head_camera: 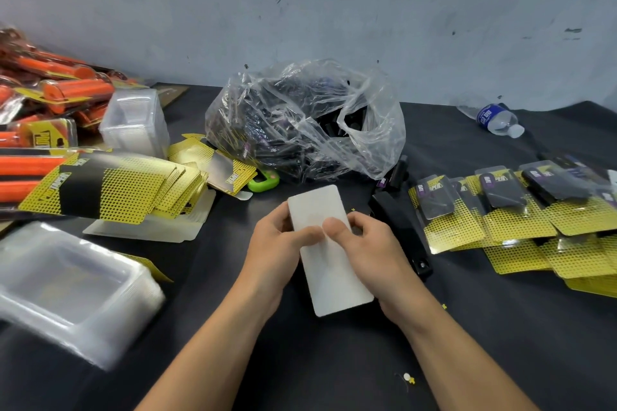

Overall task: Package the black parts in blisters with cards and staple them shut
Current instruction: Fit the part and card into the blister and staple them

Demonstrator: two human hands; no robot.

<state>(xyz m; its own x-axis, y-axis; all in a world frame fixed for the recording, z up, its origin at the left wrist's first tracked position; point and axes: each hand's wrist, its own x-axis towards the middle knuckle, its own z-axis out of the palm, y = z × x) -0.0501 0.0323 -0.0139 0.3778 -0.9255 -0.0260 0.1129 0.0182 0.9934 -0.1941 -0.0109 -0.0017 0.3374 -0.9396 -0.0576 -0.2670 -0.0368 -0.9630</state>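
Two hands [277,240] [372,245] around white card [337,277]

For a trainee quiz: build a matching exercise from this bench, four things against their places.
Things:
1. bottle
2. bag
3. white card
4. finished packs

Places:
A. held between left hand and right hand
B. on its side, far back right
C. middle, behind the hands
D. overlapping, near right

Pairs: 1-B, 2-C, 3-A, 4-D
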